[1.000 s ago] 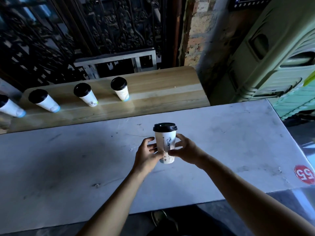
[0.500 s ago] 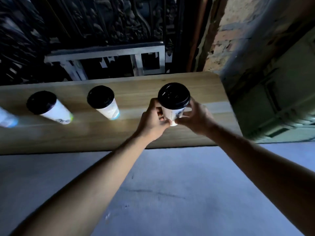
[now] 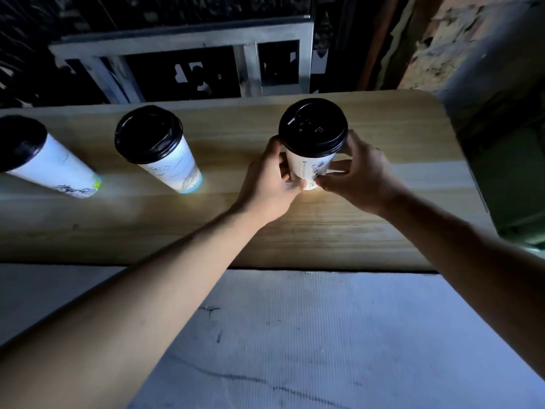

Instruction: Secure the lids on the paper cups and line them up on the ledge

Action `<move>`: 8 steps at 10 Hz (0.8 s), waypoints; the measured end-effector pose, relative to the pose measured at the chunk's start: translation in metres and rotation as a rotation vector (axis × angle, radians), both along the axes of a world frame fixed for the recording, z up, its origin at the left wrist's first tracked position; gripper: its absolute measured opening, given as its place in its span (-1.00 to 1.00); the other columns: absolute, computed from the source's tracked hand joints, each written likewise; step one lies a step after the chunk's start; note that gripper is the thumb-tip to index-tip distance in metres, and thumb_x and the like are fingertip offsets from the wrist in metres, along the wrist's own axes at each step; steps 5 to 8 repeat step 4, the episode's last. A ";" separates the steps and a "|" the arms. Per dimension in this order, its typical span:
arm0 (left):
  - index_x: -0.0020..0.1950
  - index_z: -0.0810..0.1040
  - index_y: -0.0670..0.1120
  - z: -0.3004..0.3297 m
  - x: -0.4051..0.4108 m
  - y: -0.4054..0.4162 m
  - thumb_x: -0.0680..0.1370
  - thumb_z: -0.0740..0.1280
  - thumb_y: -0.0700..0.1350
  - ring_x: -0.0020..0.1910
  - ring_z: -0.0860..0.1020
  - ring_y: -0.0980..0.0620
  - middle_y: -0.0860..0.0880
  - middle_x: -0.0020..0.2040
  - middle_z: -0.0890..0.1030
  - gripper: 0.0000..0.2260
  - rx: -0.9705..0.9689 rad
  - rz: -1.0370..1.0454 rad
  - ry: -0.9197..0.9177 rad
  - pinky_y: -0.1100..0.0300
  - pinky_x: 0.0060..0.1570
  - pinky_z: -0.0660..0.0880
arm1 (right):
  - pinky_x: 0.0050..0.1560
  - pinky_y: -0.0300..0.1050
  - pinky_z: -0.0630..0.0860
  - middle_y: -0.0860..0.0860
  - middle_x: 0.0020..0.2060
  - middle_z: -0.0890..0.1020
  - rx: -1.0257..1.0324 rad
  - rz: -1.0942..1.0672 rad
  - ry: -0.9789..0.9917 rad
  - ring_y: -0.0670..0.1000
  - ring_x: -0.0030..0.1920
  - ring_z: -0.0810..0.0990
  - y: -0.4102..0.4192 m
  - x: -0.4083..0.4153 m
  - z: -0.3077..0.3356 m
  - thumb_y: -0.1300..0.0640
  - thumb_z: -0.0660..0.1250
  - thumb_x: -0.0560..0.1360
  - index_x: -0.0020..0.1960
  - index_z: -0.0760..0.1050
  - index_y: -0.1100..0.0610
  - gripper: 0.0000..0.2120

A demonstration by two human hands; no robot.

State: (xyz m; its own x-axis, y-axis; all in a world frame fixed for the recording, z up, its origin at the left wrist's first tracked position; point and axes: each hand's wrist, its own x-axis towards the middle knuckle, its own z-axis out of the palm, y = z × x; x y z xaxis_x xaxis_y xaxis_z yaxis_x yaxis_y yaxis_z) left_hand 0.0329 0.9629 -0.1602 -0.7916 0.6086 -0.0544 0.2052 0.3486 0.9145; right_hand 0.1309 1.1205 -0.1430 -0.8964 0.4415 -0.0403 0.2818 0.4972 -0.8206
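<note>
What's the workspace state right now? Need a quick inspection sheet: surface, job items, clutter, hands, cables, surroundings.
Surface: wooden ledge with a rounded right corner, set behind a pale countertop.
Job's things: held cup, black lid on, upright, base at the ledge; whether it rests there cannot be told. Middle cup and far-left cup, both lidded, standing on the ledge in a row.
Clutter: nothing seen.
Grippers: left hand and right hand both grip the held cup's lower wall.
Cables: nothing seen.
Surroundings: metal frame and dark ornate grille behind the ledge; worn brick wall at right.
</note>
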 end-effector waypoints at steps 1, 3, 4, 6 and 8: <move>0.45 0.34 -0.11 0.000 0.001 -0.002 0.43 0.52 -0.38 0.15 0.66 -0.02 -0.16 0.21 0.66 -0.34 -0.013 -0.005 -0.011 0.04 0.21 0.64 | 0.00 -0.38 0.62 -0.06 0.22 0.63 -0.002 0.004 -0.004 -0.11 0.08 0.67 -0.002 0.000 -0.006 0.24 0.58 0.40 0.39 0.42 0.15 -0.37; 0.43 0.36 -0.08 -0.004 -0.003 -0.004 0.40 0.58 -0.28 0.19 0.66 -0.07 -0.15 0.23 0.66 -0.32 -0.106 -0.027 0.047 -0.08 0.20 0.64 | 0.24 0.03 0.63 0.01 0.23 0.70 -0.027 -0.038 -0.067 -0.09 0.23 0.67 -0.005 -0.004 -0.022 0.23 0.45 0.31 0.39 0.46 0.14 -0.36; 0.49 0.34 -0.08 -0.002 0.005 -0.010 0.38 0.60 -0.24 0.18 0.63 -0.08 -0.14 0.22 0.63 -0.25 -0.149 0.002 0.044 -0.07 0.20 0.63 | 0.29 -0.07 0.59 0.08 0.33 0.64 -0.076 -0.096 -0.079 -0.04 0.29 0.64 -0.009 0.002 -0.022 0.30 0.46 0.36 0.52 0.34 0.20 -0.25; 0.49 0.34 -0.08 -0.002 0.005 -0.010 0.38 0.60 -0.24 0.18 0.63 -0.08 -0.14 0.22 0.63 -0.25 -0.149 0.002 0.044 -0.07 0.20 0.63 | 0.29 -0.07 0.59 0.08 0.33 0.64 -0.076 -0.096 -0.079 -0.04 0.29 0.64 -0.009 0.002 -0.022 0.30 0.46 0.36 0.52 0.34 0.20 -0.25; 0.49 0.34 -0.08 -0.002 0.005 -0.010 0.38 0.60 -0.24 0.18 0.63 -0.08 -0.14 0.22 0.63 -0.25 -0.149 0.002 0.044 -0.07 0.20 0.63 | 0.29 -0.07 0.59 0.08 0.33 0.64 -0.076 -0.096 -0.079 -0.04 0.29 0.64 -0.009 0.002 -0.022 0.30 0.46 0.36 0.52 0.34 0.20 -0.25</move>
